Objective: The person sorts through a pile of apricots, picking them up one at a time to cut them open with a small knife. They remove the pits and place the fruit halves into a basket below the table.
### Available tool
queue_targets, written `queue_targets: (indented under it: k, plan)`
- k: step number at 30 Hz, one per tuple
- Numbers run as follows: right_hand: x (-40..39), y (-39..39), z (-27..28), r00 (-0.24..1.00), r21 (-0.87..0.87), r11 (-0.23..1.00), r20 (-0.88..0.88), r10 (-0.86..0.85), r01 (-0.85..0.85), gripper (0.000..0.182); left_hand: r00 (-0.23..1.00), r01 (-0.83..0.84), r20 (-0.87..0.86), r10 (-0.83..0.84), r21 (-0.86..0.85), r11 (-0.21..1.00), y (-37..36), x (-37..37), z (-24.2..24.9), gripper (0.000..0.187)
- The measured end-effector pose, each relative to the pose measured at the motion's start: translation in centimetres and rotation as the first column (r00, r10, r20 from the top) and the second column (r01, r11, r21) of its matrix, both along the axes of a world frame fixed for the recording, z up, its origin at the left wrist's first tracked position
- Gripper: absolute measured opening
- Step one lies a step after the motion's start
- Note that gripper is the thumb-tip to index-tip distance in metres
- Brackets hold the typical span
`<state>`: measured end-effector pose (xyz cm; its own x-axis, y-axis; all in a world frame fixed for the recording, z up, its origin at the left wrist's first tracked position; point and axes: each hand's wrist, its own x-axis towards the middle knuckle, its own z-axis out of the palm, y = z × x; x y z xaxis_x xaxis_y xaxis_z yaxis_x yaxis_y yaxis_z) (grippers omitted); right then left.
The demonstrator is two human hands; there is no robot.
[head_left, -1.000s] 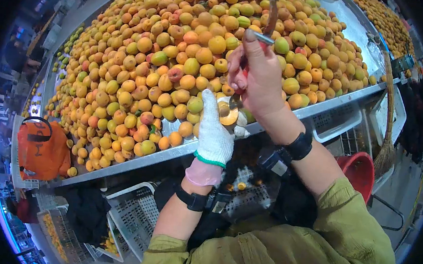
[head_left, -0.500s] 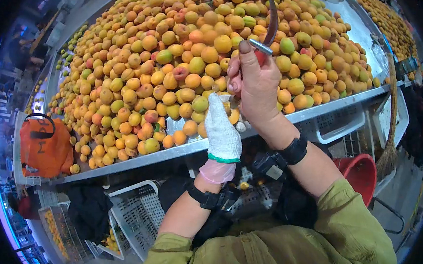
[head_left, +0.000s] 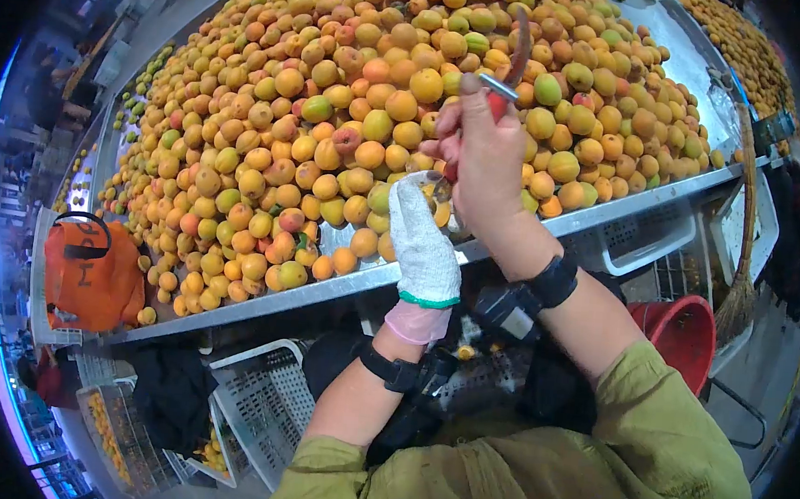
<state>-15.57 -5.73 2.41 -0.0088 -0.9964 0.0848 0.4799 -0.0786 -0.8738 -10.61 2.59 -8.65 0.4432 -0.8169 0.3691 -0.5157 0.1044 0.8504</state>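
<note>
My right hand [head_left: 490,158] is bare and closed around the red handle of a curved-blade knife [head_left: 520,49]. The blade points up and away from me, past the thumb, and a metal collar sits at its base. Below that fist, a dark metal end shows beside my left hand [head_left: 424,242], which wears a white knit glove over a pink one. Its fingers are curled around an apricot [head_left: 442,215], mostly hidden between the two hands. Both hands are over the near edge of a large heap of apricots [head_left: 287,140], yellow, orange and green.
A metal table rim [head_left: 313,292] runs below the heap. An orange bag [head_left: 92,279] stands at the left corner. White crates [head_left: 264,402] are under the table. To the right are a red bucket [head_left: 681,339] and a broom [head_left: 737,301].
The right hand and knife have tilted slightly, with the blade tip moving right. The dark metal end by the left glove shows more clearly. The whole view has shifted slightly.
</note>
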Motion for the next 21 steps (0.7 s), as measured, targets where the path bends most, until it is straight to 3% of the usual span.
queue_targets:
  k: [1, 2, 3, 4, 5, 7, 9, 11, 12, 13, 14, 16, 17, 19, 20, 21]
  plan:
    - [-0.1, -0.5, -0.3, 0.991, 0.154, 0.988, 0.132, -0.010, -0.010, 0.030, 0.864, -0.145, 0.476, 0.164, -0.076, 0.986, 0.1, 0.2, 0.6, 0.040]
    - [-0.2, -0.8, -0.6, 0.965, 0.301, 0.953, 0.258, -0.041, -0.040, 0.030, 0.863, -0.144, 0.478, 0.163, -0.076, 0.987, 0.0, 0.3, 0.3, 0.040]
    - [-0.2, -0.8, -0.9, 0.952, 0.352, 0.934, 0.302, -0.048, -0.065, 0.028, 0.992, -0.050, 0.109, 0.056, -0.054, 0.997, -0.3, 0.4, -0.4, 0.039]
    - [-0.3, -0.8, -0.9, 0.952, 0.352, 0.934, 0.301, -0.051, -0.061, 0.028, 0.959, 0.046, -0.277, -0.063, -0.068, 0.997, -0.5, 0.4, -0.7, 0.039]
    - [-0.3, -0.8, -1.0, 0.954, 0.325, 0.944, 0.298, -0.042, -0.060, 0.028, 0.958, 0.048, -0.278, -0.065, -0.066, 0.997, -0.7, 0.5, -0.9, 0.039]
    - [-0.1, -0.4, -0.7, 0.955, 0.297, 0.953, 0.295, -0.031, -0.061, 0.029, 0.790, 0.109, -0.600, -0.125, -0.063, 0.992, -1.1, 0.8, -0.8, 0.039]
    - [0.1, 0.4, 0.1, 0.996, 0.013, 0.996, 0.007, 0.091, -0.091, 0.030, 0.778, 0.099, -0.619, -0.106, -0.047, 0.994, -1.1, 0.8, -0.2, 0.039]
    - [0.3, 0.1, -0.4, 0.995, 0.072, 0.994, 0.066, 0.080, -0.084, 0.030, 0.765, 0.089, -0.638, -0.086, -0.028, 0.996, -0.8, 0.9, 0.3, 0.038]
    - [0.4, -0.2, -0.7, 0.990, 0.131, 0.988, 0.124, 0.064, -0.080, 0.030, 0.988, 0.024, -0.151, -0.024, -0.007, 1.000, -0.4, 1.1, 0.4, 0.039]
    - [0.2, -0.5, -0.8, 0.977, 0.278, 0.957, 0.210, 0.021, -0.080, 0.029, 0.924, -0.044, 0.379, 0.048, -0.021, 0.999, -0.1, 1.3, 0.5, 0.039]
    - [0.1, -0.7, -1.1, 0.978, 0.279, 0.957, 0.209, 0.022, -0.081, 0.029, 0.925, -0.045, 0.377, 0.049, -0.020, 0.999, -0.1, 1.4, 0.3, 0.039]
    - [-0.1, -0.9, -1.3, 0.951, 0.379, 0.912, 0.307, 0.039, -0.160, 0.030, 0.987, 0.061, 0.144, -0.068, 0.058, 0.997, -0.2, 1.6, -0.1, 0.040]
    - [-0.1, -0.8, -1.2, 0.951, 0.378, 0.912, 0.307, 0.039, -0.159, 0.030, 0.987, 0.061, 0.144, -0.069, 0.057, 0.996, -0.3, 1.6, -0.2, 0.040]
    - [0.0, 0.0, -1.1, 0.979, 0.149, 0.968, 0.038, 0.199, -0.202, 0.030, 0.977, 0.174, 0.122, -0.174, 0.010, 0.985, -0.7, 1.6, -0.3, 0.037]
    - [-0.1, 0.3, -1.0, 0.979, 0.152, 0.968, 0.037, 0.198, -0.202, 0.030, 0.977, 0.174, 0.120, -0.174, 0.013, 0.985, -0.9, 1.4, 1.0, 0.037]
    - [-0.2, 0.6, -1.0, 0.967, 0.078, 0.966, -0.039, 0.250, -0.247, 0.032, 0.784, 0.236, -0.600, -0.160, 0.050, 0.970, -1.1, 1.2, 2.3, 0.036]
